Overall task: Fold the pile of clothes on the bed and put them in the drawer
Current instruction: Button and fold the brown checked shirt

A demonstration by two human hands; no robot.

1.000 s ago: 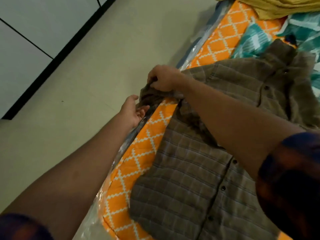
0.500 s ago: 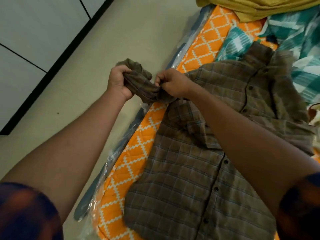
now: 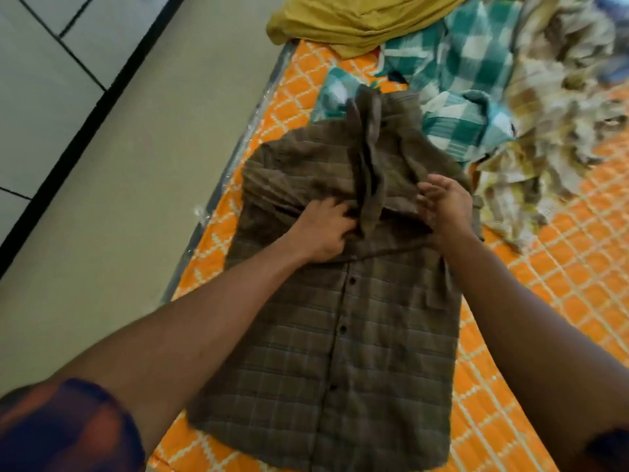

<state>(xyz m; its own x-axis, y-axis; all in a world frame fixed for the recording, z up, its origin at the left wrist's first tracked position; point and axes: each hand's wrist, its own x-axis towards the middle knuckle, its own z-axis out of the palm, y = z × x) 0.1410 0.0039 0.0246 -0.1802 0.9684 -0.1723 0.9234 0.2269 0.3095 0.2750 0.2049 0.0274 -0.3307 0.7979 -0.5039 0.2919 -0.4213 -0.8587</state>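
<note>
Head view: two hands at the chest of a brown checked shirt.
The left hand lies palm down on the shirt, fingers bent into the folds; whether it pinches cloth is unclear. The right hand is spread and loose against the bunched cloth. The shirt lies buttoned and flat on the orange bed, with the pile of clothes at its far end, blurred. Half a second ago both hands held the left sleeve out over the floor; now it lies across the chest.
</note>
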